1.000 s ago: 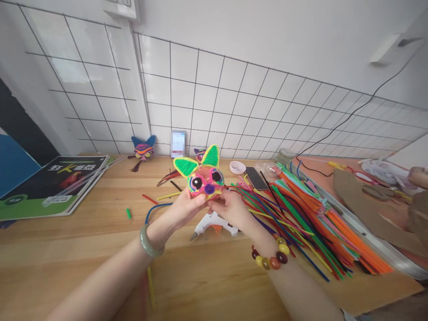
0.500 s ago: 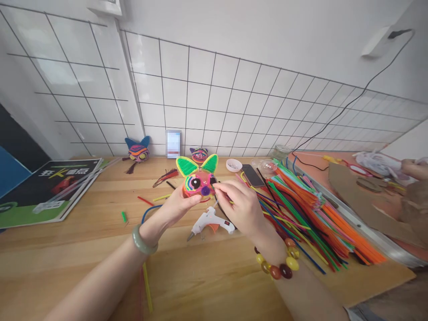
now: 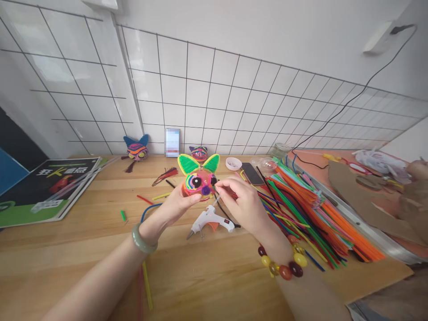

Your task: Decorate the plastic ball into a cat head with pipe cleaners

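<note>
My left hand (image 3: 176, 206) is closed round the underside of a small pipe-cleaner animal head (image 3: 199, 180) with green ears, big ringed eyes and a purple nose, held above the wooden table (image 3: 83, 249). My right hand (image 3: 240, 201) is at the head's right side, fingers pinched at its cheek on something thin that I cannot make out. A white glue gun (image 3: 210, 219) lies on the table just below both hands.
A big heap of coloured pipe cleaners (image 3: 310, 209) lies at right, beside a phone (image 3: 252, 173) and a small pink dish (image 3: 233, 163). Two finished heads (image 3: 136, 150) stand by the tiled wall. A booklet (image 3: 47, 185) lies at left. Another person's hand (image 3: 417, 169) shows far right.
My right hand has come from under the head to its right side and pinches there. The head has sunk a little lower. The view has shifted slightly.
</note>
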The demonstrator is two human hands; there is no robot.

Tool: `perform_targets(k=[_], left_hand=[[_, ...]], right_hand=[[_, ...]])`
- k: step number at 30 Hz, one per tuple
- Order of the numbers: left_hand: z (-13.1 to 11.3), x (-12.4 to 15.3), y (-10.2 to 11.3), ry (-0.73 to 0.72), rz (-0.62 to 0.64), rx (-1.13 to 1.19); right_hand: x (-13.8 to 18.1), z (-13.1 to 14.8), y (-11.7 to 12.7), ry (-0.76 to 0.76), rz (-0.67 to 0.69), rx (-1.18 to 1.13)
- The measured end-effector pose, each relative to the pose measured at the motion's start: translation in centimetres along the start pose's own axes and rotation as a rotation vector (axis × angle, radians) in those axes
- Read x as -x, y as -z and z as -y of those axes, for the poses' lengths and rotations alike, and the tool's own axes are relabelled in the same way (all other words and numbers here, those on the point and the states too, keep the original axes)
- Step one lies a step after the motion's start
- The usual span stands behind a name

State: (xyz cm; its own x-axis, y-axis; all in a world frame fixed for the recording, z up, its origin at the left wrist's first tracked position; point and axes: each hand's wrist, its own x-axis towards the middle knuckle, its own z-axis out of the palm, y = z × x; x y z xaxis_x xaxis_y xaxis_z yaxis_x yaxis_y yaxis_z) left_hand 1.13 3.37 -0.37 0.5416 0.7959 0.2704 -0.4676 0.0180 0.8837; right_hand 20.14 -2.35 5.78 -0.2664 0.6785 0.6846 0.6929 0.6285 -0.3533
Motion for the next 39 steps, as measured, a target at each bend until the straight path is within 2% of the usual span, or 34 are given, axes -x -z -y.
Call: perform_targets(k=[9, 16, 21, 27, 31, 35, 39], left_hand=[[-0.3, 0.2, 0.0, 0.011, -0.015, 0.126], [-0.3, 0.3, 0.6, 0.014, 0.019, 0.182], [-0.1, 0.4, 0.8, 0.020, 0.024, 0.198], [-0.3, 0.2, -0.9, 0.015, -0.119, 0.182], [-0.2, 0.1, -1.2, 0.043, -0.168, 0.149], [-0.3, 0.0, -1.2, 0.038, -0.210, 0.169], [-0.6, 0.1, -1.4, 0.027, -0.192, 0.205]], right_hand=[[-0.1, -0.1, -0.2, -0.055, -0.052, -0.088], [0.3, 0.2, -0.7, 0.168, -0.017, 0.036], [0.5, 0.6, -1.4, 0.236, 0.001, 0.187], [0.7, 1.0, -2.0, 0.275, 0.026, 0.289], [0.7, 0.9, -1.9, 0.232, 0.039, 0.139], [0.3, 0.6, -1.5, 0.128, -0.070, -0.068], [0.3, 0.5, -1.4, 0.104, -0.088, -0.105]])
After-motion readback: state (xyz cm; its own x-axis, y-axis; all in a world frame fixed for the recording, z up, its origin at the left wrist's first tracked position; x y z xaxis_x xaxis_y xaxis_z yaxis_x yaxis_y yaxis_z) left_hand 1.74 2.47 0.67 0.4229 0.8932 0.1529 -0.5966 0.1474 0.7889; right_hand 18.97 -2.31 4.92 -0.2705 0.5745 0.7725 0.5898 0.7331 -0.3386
